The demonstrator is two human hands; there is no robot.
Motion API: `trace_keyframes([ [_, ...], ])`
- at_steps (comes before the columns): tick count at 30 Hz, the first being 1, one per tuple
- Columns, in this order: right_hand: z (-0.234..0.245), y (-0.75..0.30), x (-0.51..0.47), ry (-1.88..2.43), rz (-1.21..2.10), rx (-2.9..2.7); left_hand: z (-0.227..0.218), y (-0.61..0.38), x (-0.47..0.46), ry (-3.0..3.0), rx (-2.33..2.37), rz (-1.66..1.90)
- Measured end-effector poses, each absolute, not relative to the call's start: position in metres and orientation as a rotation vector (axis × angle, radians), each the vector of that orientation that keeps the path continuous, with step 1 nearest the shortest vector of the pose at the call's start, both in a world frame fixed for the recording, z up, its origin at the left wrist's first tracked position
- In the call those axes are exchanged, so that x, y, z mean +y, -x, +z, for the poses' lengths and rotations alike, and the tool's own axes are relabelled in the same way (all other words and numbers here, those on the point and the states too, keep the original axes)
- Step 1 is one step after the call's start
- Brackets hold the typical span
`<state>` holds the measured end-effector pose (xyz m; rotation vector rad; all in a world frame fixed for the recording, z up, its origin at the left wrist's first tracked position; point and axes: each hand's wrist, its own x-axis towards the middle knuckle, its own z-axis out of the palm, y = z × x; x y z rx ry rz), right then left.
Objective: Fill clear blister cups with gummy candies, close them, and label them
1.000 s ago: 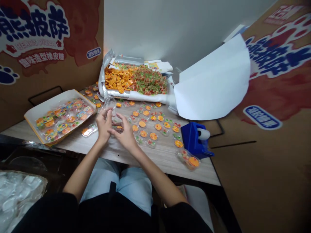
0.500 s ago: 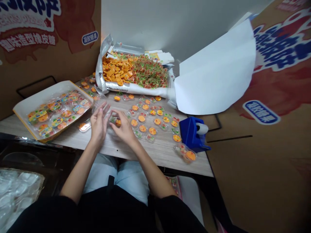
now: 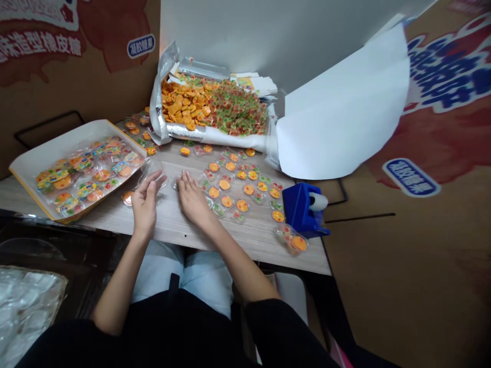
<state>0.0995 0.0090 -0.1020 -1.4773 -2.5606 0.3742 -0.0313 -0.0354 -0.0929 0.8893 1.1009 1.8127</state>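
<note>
Hands apart: left hand (image 3: 144, 204) raised at a clear plastic blister shell (image 3: 151, 173), grip unclear; right hand (image 3: 194, 197) open on the wood-grain tabletop (image 3: 172, 220) beside gummy pizza packets (image 3: 226, 189) (thin plastic, best handled gently).

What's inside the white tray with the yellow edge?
The white tray holds many clear plastic packs of orange and green gummy candy, lying over each other. They cover the tray's bottom, and the lower packs are partly hidden.

Left hand (image 3: 144, 198) curled, right hand (image 3: 194, 198) flat
</note>
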Motion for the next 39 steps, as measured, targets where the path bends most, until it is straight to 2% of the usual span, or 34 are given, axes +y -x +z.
trace_keyframes([
  [7, -0.102, -0.118, 0.012, 1.371, 0.485, -2.633, -0.104, 0.034, -0.039, -0.877, 1.128, 1.761],
  [21, -0.11, -0.102, 0.024, 1.378, 0.583, -2.298, -0.113, 0.032, -0.048, -0.91, 1.158, 1.714],
  [39, -0.104, -0.111, 0.02, 1.336, 0.517, -2.578, -0.124, 0.034, -0.049, -0.925, 1.183, 1.688],
])
